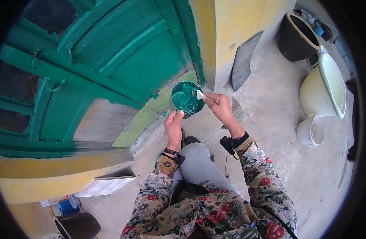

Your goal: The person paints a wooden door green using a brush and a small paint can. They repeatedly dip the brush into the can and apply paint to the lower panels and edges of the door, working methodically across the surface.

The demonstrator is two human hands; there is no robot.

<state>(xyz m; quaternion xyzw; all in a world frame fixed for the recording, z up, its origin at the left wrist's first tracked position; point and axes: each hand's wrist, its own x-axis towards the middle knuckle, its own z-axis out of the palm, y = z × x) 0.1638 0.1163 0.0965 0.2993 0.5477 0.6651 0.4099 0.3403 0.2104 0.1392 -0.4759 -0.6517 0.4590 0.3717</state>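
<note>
My left hand grips the near rim of a metal paint can, thumb over the edge. Glossy green paint covers the inside of the can. Between the fingers of my right hand is a paintbrush with a pale handle or ferrule; its bristles are inside the can at the right rim. Beyond the can stands a wooden double door, mostly coated in green. Its lower left panel shows bare greyish wood near the bottom, and streaky brush marks end above the right leaf's lower edge.
A light green threshold runs below the door, spotted with paint. A dark slab leans on the yellow wall. To the right stand a dark vat, a pale tub and a white bucket. A whitish board leans at lower left.
</note>
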